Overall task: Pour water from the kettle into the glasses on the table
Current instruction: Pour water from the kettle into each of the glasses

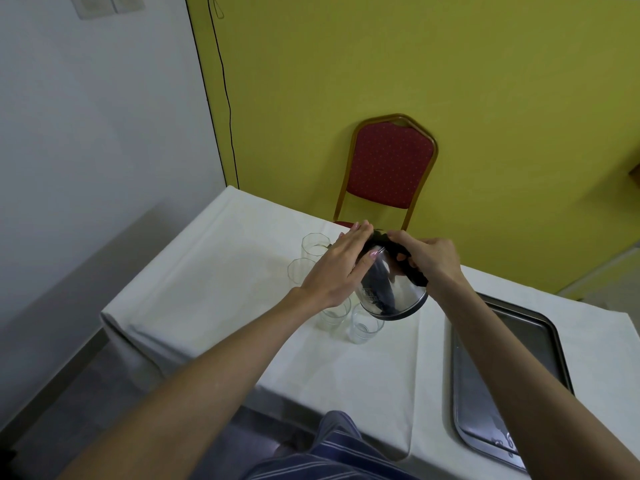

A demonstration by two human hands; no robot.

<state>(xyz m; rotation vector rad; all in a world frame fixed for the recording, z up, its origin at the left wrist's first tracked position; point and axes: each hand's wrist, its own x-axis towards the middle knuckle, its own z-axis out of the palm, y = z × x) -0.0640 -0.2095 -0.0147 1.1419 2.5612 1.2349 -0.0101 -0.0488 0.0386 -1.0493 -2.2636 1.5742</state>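
Note:
A shiny steel kettle [398, 289] with a black lid and handle is lifted and tilted to the left over several clear glasses. My right hand [429, 259] is closed around its black handle. My left hand [337, 268] lies flat on the lid with the fingers stretched out. The kettle's spout is hidden behind my left hand, near the far glass [313, 245]. Another glass [298, 270] stands just in front of that one. Two nearer glasses [333, 315] [363, 329] stand below the kettle's base. Whether water is flowing is hidden.
The table wears a white cloth [225, 278]. A metal tray [505, 368] lies at the right, partly under my right forearm. A red chair with a gold frame [389, 168] stands behind the table against the yellow wall.

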